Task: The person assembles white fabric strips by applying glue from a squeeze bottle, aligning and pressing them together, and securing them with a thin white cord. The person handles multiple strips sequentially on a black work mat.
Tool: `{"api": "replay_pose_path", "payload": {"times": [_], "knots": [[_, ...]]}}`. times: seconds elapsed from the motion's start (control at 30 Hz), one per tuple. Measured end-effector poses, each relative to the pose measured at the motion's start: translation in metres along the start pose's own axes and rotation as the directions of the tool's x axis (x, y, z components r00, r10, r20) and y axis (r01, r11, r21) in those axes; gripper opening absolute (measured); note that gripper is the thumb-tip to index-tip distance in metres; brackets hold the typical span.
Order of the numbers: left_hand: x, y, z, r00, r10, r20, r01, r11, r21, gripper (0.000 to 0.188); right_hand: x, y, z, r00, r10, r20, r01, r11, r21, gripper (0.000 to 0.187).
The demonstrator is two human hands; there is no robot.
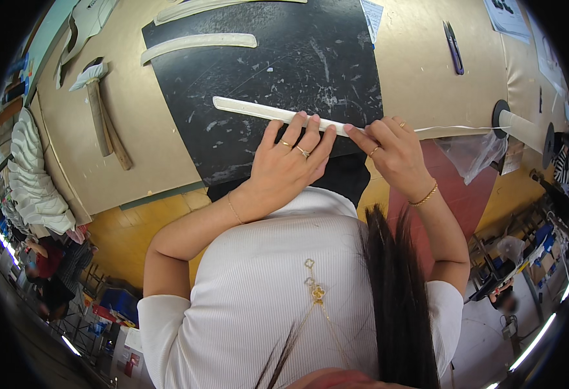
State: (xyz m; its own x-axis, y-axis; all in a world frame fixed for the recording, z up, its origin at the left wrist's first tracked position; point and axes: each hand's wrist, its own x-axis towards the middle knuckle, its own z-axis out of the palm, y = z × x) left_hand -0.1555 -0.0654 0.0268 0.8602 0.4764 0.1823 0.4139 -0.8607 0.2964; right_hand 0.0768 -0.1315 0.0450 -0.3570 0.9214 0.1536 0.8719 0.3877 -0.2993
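A long, narrow white strap (249, 107) with a stitched-looking edge slants across the black work mat (258, 71). My left hand (291, 152) grips it near the middle, fingertips along its upper edge; the thumb is mostly hidden. Close beside, my right hand (395, 149) is closed at the strap's right part, with the index fingertip pressed on it. Thin white tape (456, 128) runs from my right hand to a spool (524, 128) with dark flanges. Whether the tape lies on the strap under my fingers is hidden.
Two curved white strips, one nearer (200, 44) and one farther (226, 6), lie across the mat's far side. A hammer (96, 110) rests at left, near stacked white pieces (35, 172). Thread snips (454, 48) lie right of the mat. A clear plastic bag (472, 155) hangs at the table's edge.
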Motion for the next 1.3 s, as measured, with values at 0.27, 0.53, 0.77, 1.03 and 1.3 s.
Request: {"api": "replay_pose_path", "payload": {"times": [0.27, 0.53, 0.77, 1.03, 1.3], "knots": [[0.004, 0.004, -0.001, 1.0, -0.002, 0.025, 0.0, 0.998, 0.068, 0.059, -0.006, 0.005, -0.002, 0.993, 0.114, 0.02, -0.115, 0.99, 0.085, 0.035], [0.0, 0.007, 0.002, 0.996, -0.042, 0.085, 0.032, 0.993, 0.116, 0.059, -0.012, 0.003, 0.002, 0.996, 0.085, -0.03, -0.084, 0.996, 0.019, 0.033], [0.002, 0.006, 0.003, 1.0, -0.014, 0.013, 0.013, 0.996, 0.093, 0.059, -0.014, 0.001, 0.004, 0.997, 0.08, -0.012, -0.08, 0.997, -0.002, 0.034], [0.002, 0.003, 0.004, 0.998, -0.021, 0.059, 0.016, 0.997, 0.079, 0.056, -0.021, -0.004, -0.004, 0.989, 0.145, -0.016, -0.146, 0.984, -0.101, 0.038], [0.037, -0.012, -0.007, 0.989, -0.114, 0.091, 0.134, 0.96, -0.247, 0.038, 0.006, 0.085, -0.019, 0.783, 0.509, -0.359, -0.508, 0.855, 0.103, 0.028]]}}
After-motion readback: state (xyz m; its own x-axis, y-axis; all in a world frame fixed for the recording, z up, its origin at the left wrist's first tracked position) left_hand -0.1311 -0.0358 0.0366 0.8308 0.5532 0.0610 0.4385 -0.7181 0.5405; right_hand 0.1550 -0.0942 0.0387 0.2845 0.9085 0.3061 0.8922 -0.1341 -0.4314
